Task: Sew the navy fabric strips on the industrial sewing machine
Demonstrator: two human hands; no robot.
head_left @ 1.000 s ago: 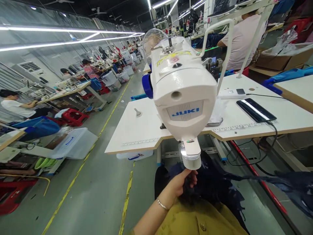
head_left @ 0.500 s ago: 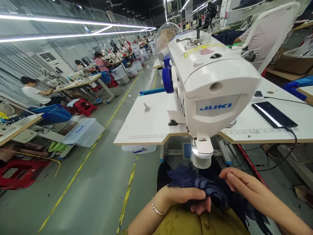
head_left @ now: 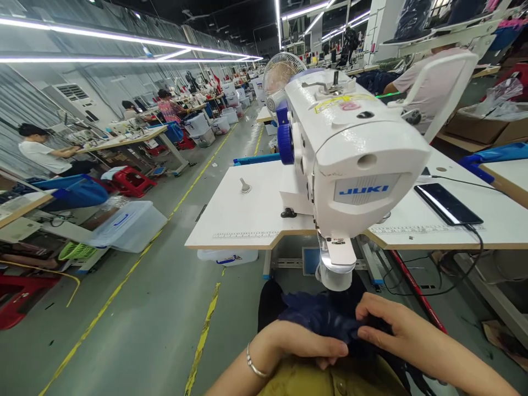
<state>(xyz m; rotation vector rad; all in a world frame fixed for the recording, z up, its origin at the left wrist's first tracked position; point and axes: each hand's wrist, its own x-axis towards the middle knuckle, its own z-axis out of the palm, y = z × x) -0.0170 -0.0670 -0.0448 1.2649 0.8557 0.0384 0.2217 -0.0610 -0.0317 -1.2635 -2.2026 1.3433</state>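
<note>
A bunched dark navy cloth (head_left: 317, 313) lies over my lap, just below the sewing machine's arm end. My left hand (head_left: 307, 341), with a bangle at the wrist, is closed around its near side, thumb on top. My right hand (head_left: 381, 322) pinches the cloth's right side between thumb and fingers. Dark strips trail down beneath the right forearm. Above both hands stands a white JUKI sewing machine (head_left: 363, 165); its lit lower end (head_left: 336, 272) hangs over the cloth without my hands touching it. The fingertips of my left hand are partly hidden.
A white worktable (head_left: 243, 214) carries a printed ruler and a small grey stand. A phone (head_left: 447, 203) with a cable lies on its right side. Behind stands a fan (head_left: 284, 71). Plastic bins (head_left: 127, 225) and other people at machines line the left aisle.
My right hand has moved left and down onto the cloth and closed on it; before, it hovered apart from it. My left hand keeps its hold. The view has shifted slightly.
</note>
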